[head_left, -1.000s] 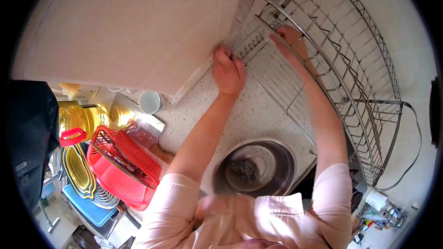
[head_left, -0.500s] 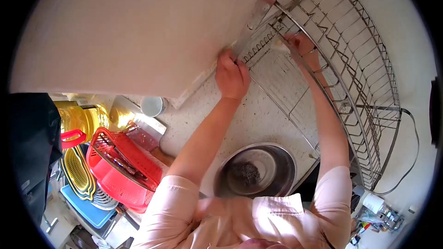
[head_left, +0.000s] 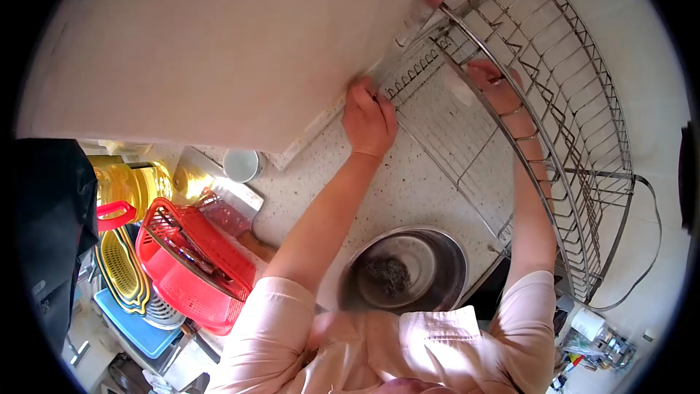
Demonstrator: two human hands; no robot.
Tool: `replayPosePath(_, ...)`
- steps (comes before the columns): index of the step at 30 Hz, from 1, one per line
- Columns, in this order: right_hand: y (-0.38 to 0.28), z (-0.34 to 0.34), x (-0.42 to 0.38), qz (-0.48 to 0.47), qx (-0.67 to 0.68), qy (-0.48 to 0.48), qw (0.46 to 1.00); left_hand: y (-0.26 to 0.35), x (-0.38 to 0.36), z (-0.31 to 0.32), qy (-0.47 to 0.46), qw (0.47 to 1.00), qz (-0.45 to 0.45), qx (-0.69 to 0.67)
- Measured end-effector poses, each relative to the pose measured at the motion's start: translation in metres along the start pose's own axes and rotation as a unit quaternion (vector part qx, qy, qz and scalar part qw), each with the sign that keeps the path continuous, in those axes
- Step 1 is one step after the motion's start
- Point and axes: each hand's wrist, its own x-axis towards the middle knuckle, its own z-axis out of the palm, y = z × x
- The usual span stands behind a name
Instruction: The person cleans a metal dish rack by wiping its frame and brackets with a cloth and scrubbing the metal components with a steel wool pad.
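Note:
Near the centre, my left hand has its fingers curled round the end of a metal strip at the rack's lower edge, beside a large pale panel. My right hand is behind the wires of the metal dish rack, over its lower shelf. Something pale shows beside its fingers, blurred and partly hidden by a bar. Below the hands, a steel bowl stands on the speckled counter with a dark scouring pad in it.
A red basket with utensils, a cleaver, a white cup and an oil bottle are at the left. Yellow baskets lie farther left. A cord hangs at the right.
My right hand and forearm have moved to the right behind the rack wires, with the pale thing beside the fingers. My left hand has hardly moved.

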Motion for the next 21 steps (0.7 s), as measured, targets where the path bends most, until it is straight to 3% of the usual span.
replayPosePath(1,-0.004,0.014,0.002,-0.003,0.08,0.005,0.997,0.0,-0.001,0.0,0.002,1.0,0.009,0.003)
replayPosePath(3,-0.052,0.03,0.006,0.052,-0.167,-0.117,0.978,-0.001,0.0,0.001,0.001,1.0,0.007,0.001)
replayPosePath(6,-0.037,0.065,-0.013,-0.092,-0.165,-0.077,0.979,-0.001,0.001,0.001,0.0,1.0,-0.001,-0.001)
replayPosePath(12,-0.034,0.053,-0.032,-0.019,-0.176,-0.084,0.981,0.002,0.003,-0.002,-0.005,1.0,0.001,0.0)
replayPosePath(15,-0.005,0.022,-0.07,-0.023,-0.259,-0.12,0.958,-0.001,0.0,0.0,-0.001,1.0,0.01,0.012)
replayPosePath(18,0.007,0.005,-0.086,0.025,-0.404,-0.135,0.905,0.002,-0.001,-0.003,-0.017,1.0,0.008,0.012)
replayPosePath(21,0.001,-0.013,-0.067,0.074,-0.512,-0.268,0.813,-0.004,0.001,0.0,-0.016,1.0,0.01,0.011)
